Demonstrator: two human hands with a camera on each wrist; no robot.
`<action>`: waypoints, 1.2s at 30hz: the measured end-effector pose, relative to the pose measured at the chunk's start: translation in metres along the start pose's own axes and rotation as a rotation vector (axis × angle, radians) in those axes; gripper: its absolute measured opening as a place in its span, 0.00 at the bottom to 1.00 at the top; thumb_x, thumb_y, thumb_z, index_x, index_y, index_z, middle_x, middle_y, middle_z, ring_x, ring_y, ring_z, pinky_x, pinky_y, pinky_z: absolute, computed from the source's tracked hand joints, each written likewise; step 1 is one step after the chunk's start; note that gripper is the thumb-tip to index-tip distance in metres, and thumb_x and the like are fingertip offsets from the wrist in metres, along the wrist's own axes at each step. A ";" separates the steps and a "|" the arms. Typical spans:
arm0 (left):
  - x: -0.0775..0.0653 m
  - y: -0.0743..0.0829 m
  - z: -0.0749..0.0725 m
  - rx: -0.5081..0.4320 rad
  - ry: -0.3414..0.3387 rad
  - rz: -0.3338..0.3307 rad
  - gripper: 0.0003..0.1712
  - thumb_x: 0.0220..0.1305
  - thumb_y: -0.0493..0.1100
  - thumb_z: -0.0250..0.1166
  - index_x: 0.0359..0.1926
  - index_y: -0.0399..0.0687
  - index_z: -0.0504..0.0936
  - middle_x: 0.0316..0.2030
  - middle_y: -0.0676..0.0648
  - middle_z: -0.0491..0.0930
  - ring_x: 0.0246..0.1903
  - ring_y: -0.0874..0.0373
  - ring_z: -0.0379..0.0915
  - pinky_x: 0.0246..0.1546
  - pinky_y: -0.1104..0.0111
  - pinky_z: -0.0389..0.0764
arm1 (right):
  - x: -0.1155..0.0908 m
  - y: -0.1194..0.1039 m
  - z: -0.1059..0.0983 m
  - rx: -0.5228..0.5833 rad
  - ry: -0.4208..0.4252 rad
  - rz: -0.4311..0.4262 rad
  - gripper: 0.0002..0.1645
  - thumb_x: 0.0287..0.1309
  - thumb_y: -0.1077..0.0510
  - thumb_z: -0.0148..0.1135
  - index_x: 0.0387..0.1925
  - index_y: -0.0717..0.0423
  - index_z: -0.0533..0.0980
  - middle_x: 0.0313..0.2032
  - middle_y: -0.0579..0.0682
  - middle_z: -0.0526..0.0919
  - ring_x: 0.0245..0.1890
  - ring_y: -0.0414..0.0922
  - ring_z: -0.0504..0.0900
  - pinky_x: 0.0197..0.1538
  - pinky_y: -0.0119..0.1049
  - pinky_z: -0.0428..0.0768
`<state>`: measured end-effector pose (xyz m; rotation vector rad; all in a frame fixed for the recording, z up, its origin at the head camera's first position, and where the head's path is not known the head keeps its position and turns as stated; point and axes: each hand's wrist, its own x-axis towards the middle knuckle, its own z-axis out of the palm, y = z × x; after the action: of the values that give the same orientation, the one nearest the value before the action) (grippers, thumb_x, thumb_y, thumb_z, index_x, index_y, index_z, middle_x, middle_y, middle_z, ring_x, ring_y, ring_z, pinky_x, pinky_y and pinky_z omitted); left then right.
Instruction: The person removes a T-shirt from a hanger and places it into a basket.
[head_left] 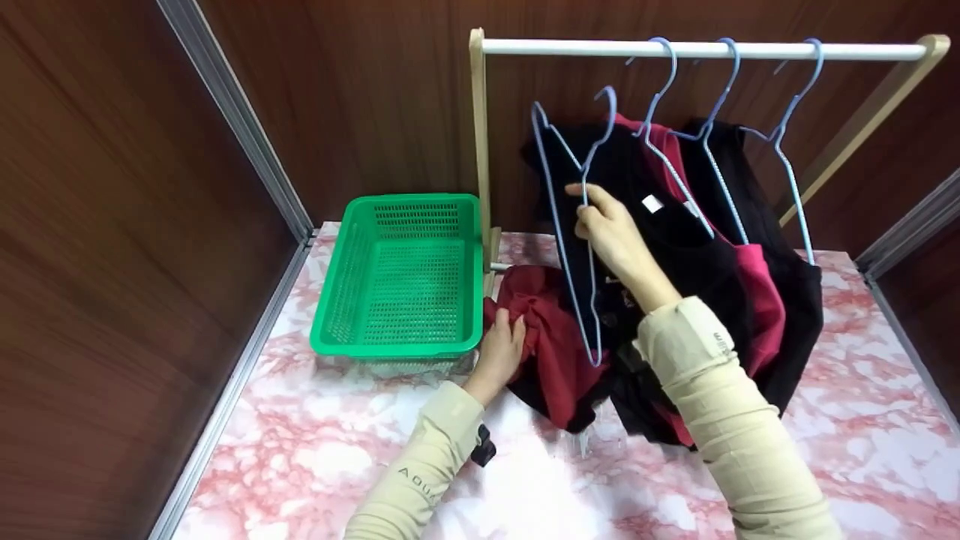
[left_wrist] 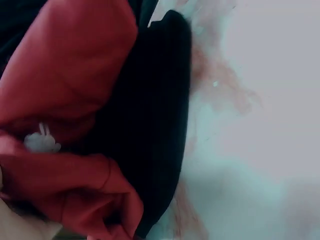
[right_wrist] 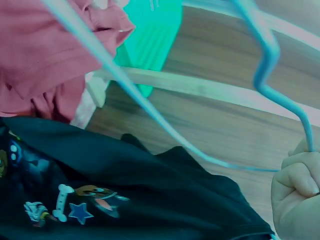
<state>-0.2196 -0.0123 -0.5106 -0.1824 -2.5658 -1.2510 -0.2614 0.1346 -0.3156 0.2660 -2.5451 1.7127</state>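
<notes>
A blue wire hanger (head_left: pixel 584 174) is gripped by my right hand (head_left: pixel 609 229) in front of the rack, its hook off the rail; in the right wrist view the hand (right_wrist: pixel 300 185) curls around the hanger wire (right_wrist: pixel 145 102). Lower and to the left, my left hand (head_left: pixel 501 351) pinches the bunched top of a red garment (head_left: pixel 551 330) on the table. The left wrist view has its red cloth (left_wrist: pixel 70 65) lying over black cloth (left_wrist: pixel 150 100), with the left hand (left_wrist: pixel 22 225) partly out of frame.
Black and pink garments hang on blue hangers (head_left: pixel 721 97) from the white rail (head_left: pixel 570 47). A green basket (head_left: pixel 322 300) stands left of the rack's wooden post (head_left: pixel 480 135). A small black object (head_left: pixel 484 446) lies near the left sleeve. Brown panels (head_left: pixel 337 90) enclose the marbled table (head_left: pixel 300 450).
</notes>
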 end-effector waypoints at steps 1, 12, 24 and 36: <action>0.001 0.000 0.001 0.000 0.022 -0.012 0.09 0.70 0.40 0.50 0.37 0.36 0.65 0.26 0.31 0.79 0.32 0.37 0.79 0.32 0.52 0.75 | 0.000 -0.003 -0.001 0.019 -0.008 -0.004 0.24 0.64 0.65 0.40 0.59 0.62 0.69 0.18 0.39 0.62 0.19 0.32 0.63 0.32 0.25 0.64; 0.021 -0.089 0.077 0.184 0.063 -0.131 0.28 0.67 0.61 0.50 0.43 0.37 0.67 0.33 0.32 0.76 0.33 0.39 0.78 0.34 0.57 0.77 | 0.009 -0.019 -0.007 0.157 -0.073 -0.007 0.26 0.70 0.62 0.38 0.67 0.63 0.61 0.17 0.39 0.61 0.19 0.32 0.61 0.25 0.23 0.60; 0.043 -0.156 0.124 0.214 -0.227 -0.197 0.35 0.54 0.69 0.59 0.41 0.40 0.79 0.36 0.38 0.85 0.39 0.47 0.82 0.40 0.61 0.80 | 0.025 -0.032 -0.008 0.109 -0.017 -0.043 0.26 0.71 0.58 0.40 0.68 0.58 0.62 0.12 0.37 0.64 0.14 0.31 0.64 0.20 0.24 0.60; 0.018 -0.057 0.038 0.055 -0.271 -0.169 0.27 0.56 0.44 0.60 0.56 0.40 0.68 0.41 0.34 0.82 0.41 0.39 0.81 0.40 0.55 0.80 | 0.038 -0.041 0.000 0.036 -0.007 -0.057 0.25 0.70 0.58 0.42 0.66 0.59 0.65 0.15 0.37 0.64 0.16 0.30 0.65 0.26 0.23 0.65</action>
<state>-0.2576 -0.0182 -0.5701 -0.1340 -2.8974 -1.2898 -0.2917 0.1156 -0.2726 0.3436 -2.4881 1.7410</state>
